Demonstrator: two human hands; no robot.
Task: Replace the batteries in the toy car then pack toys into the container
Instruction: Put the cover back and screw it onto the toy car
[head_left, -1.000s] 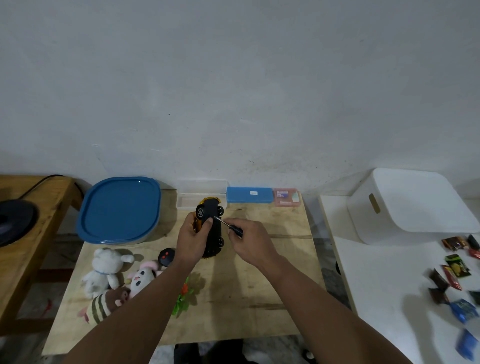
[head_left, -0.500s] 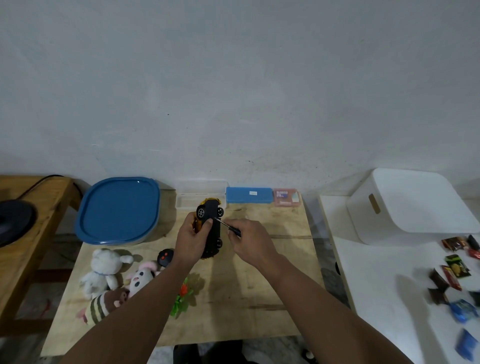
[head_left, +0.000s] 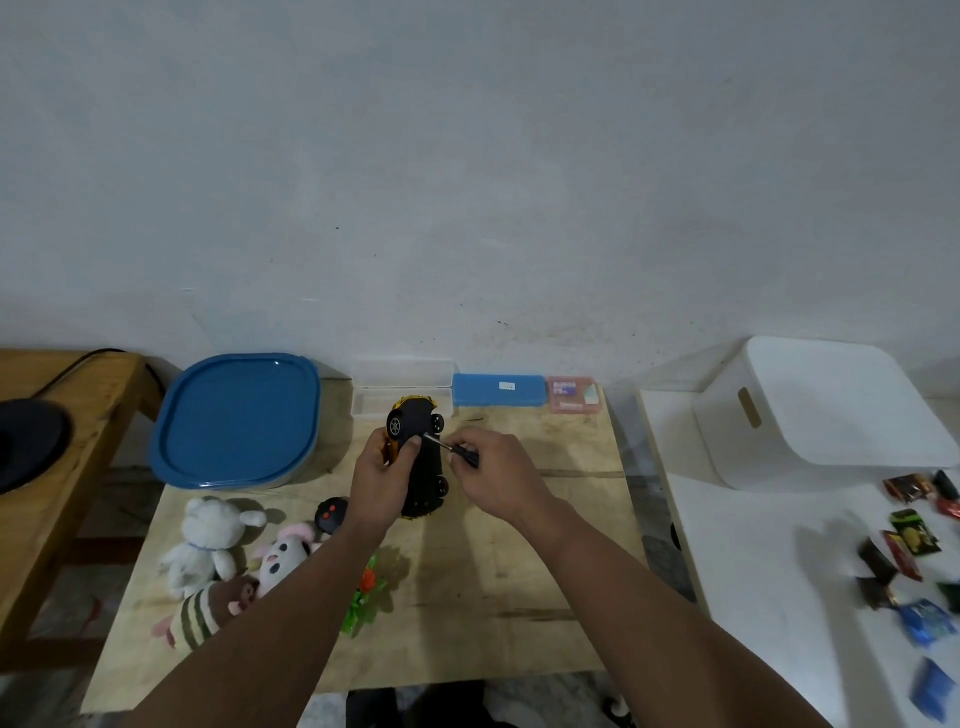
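Above the middle of the wooden table (head_left: 519, 571), the left hand (head_left: 382, 480) grips the toy car (head_left: 423, 457) with fingers curled round its body, black underside and wheels turned up. The right hand (head_left: 496, 475) pinches a small screwdriver (head_left: 452, 447), its tip touching the car's underside. The blue-lidded container (head_left: 236, 421) sits at the table's far left corner, with plush toys (head_left: 218, 561) on the table just in front of it.

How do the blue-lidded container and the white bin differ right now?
The blue-lidded container is low, flat and sits on the wooden table; the white bin is taller, has a slot handle and sits on the white surface to the right. Both are rounded-cornered and stand near the wall.
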